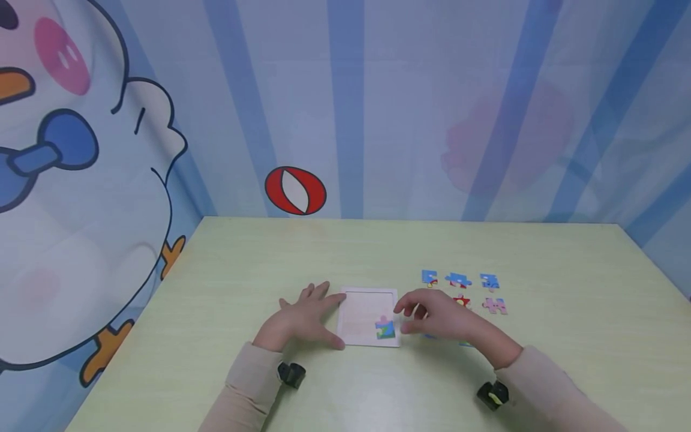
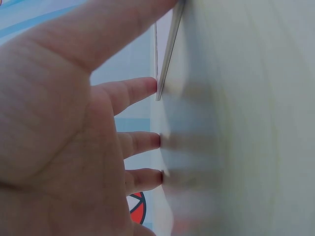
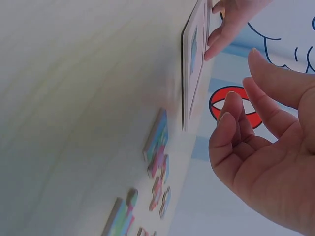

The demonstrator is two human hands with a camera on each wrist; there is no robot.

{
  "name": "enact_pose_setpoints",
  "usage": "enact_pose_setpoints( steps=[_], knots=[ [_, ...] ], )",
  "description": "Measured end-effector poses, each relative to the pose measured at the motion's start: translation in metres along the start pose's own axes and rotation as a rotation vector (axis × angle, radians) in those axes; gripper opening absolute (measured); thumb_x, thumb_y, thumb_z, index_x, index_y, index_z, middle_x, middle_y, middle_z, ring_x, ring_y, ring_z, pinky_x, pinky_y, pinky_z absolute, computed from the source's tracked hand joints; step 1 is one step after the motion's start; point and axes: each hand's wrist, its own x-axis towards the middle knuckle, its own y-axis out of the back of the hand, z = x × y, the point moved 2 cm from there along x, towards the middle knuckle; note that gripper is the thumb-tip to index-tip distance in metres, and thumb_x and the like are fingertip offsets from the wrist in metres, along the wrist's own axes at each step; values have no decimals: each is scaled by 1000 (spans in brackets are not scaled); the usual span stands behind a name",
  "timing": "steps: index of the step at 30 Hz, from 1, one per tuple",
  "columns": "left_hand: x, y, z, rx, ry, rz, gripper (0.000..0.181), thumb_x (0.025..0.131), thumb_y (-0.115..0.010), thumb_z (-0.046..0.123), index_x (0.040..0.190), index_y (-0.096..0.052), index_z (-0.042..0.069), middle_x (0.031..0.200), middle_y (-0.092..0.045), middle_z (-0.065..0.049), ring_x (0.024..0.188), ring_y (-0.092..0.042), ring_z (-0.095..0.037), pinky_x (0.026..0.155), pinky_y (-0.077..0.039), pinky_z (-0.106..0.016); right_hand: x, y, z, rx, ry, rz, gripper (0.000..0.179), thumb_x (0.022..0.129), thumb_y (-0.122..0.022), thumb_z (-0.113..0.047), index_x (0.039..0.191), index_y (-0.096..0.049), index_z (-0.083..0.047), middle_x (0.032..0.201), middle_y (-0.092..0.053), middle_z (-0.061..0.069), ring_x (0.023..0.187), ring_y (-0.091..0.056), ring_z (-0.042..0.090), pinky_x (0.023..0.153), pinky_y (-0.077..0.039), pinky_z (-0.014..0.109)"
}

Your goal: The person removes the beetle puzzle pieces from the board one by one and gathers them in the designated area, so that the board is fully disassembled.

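Observation:
A square white puzzle tray [image 1: 358,312] lies on the table between the two hands. One jigsaw piece in blue, green and pink [image 1: 385,330] sits in its lower right corner. My left hand [image 1: 302,318] rests at the tray's left side with fingers spread, the index fingertip and thumb at its edge. Just off the tray's right edge hovers my right hand [image 1: 439,315], thumb apart from the loosely bent fingers. Nothing shows between them in the right wrist view. Under and beside this hand lie more pieces, some partly hidden, among them one with a red star [image 1: 461,300].
Loose puzzle pieces form rows on the right: blue ones [image 1: 489,281] at the back, a pink one [image 1: 494,306] nearer. The pale table [image 1: 259,252] ends at a striped cloth backdrop [image 1: 399,120] with a printed cartoon figure on the left. Both wrists carry small black cameras.

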Motion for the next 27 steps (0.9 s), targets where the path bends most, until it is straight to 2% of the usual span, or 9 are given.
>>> enact_pose_setpoints(
  steps=[7, 19, 24, 27],
  knots=[
    [1, 0, 1, 4, 4, -2, 88, 74, -80, 45, 149, -38, 25, 160, -16, -12, 147, -6, -41, 97, -5, -82, 11, -9, 2, 18, -55, -25, 24, 84, -74, -12, 105, -67, -6, 93, -60, 5, 76, -54, 17, 62, -48, 25],
    [2, -1, 0, 12, 5, -6, 88, 74, -80, 46, 149, -38, 24, 160, -17, -13, 146, -7, -41, 97, -6, -83, 24, -22, -2, -9, -102, -49, 25, 80, -77, -8, 103, -67, -8, 94, -58, 3, 80, -52, 17, 72, -47, 29],
    [2, -1, -1, 9, 4, -6, 88, 74, -80, 46, 149, -38, 25, 160, -17, -13, 146, -7, -41, 97, -6, -83, 26, -25, -3, -43, -146, -78, 28, 79, -78, -10, 105, -66, -9, 96, -55, 4, 81, -51, 18, 73, -46, 30],
    [2, -1, 0, 8, 2, -5, 88, 74, -80, 46, 148, -38, 24, 160, -17, -13, 146, -7, -41, 96, -6, -83, 28, -27, -4, -76, -144, -81, 28, 79, -78, -11, 105, -66, -9, 97, -56, 4, 82, -51, 18, 74, -46, 31]
  ],
)
